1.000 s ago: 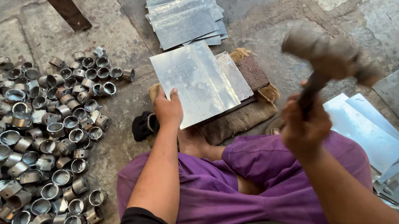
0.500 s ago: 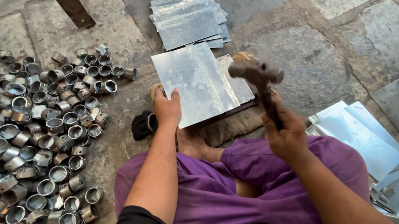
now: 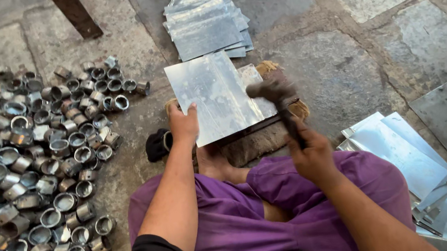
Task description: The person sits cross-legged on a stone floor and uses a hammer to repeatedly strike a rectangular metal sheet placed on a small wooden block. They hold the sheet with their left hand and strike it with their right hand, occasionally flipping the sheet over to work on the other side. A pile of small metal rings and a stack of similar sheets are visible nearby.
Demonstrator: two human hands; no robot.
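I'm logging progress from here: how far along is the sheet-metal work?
Done: a large spread of small metal rings covers the floor at left. In hand: the left hand pins a metal sheet on the block while the right hand brings a hammer onto its edge. Left: a stack of sheets ahead and more sheets at right.

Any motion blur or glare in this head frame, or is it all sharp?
Head view: the hammer head is smeared by motion blur in the right hand; the left hand, metal sheet and metal rings are sharp; soft daylight, mild sheen on the sheet, no harsh glare.
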